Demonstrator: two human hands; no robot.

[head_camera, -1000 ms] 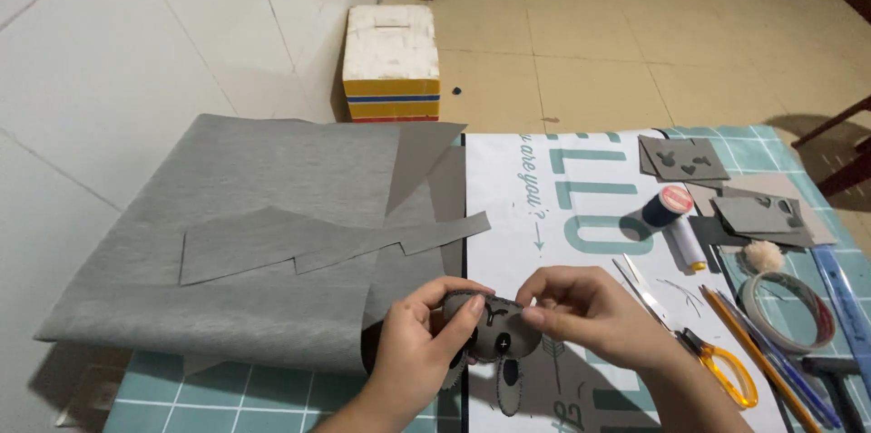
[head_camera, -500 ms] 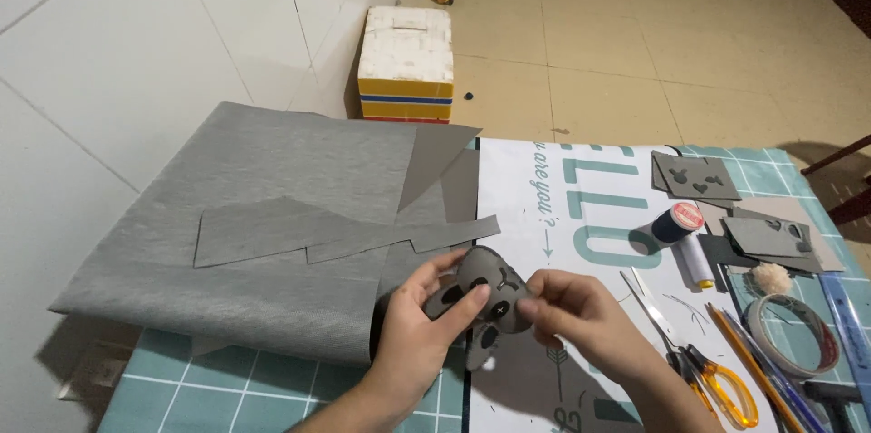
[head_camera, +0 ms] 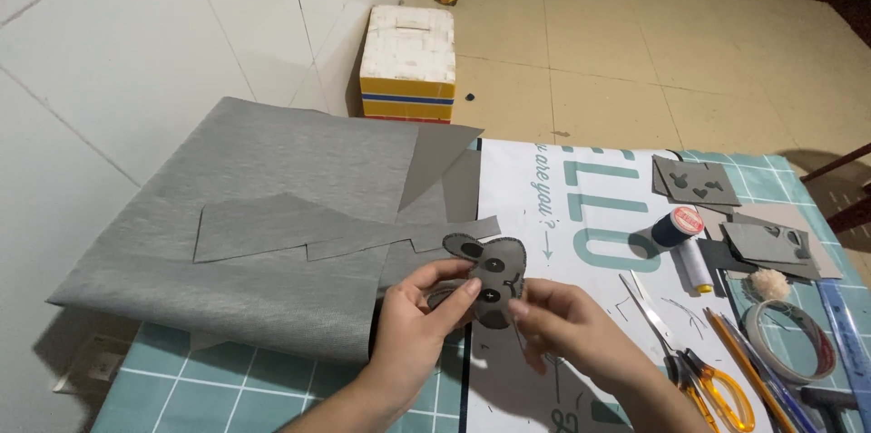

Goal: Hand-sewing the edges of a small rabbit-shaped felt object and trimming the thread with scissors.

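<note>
**Felt animal face held over the cutting mat**

We pinch a small grey felt animal face with dark ears (head_camera: 490,272) between both hands: our left hand (head_camera: 419,317) clamps its lower left, our right hand (head_camera: 564,324) its lower right edge. It hovers near the front edge of the teal gridded cutting mat (head_camera: 218,392). A large grey felt sheet (head_camera: 227,215) covers the left side; orange-handled scissors (head_camera: 703,379) and a dark thread spool (head_camera: 676,226) crowd the right. Beyond lies a beige tiled floor (head_camera: 653,52).
</note>
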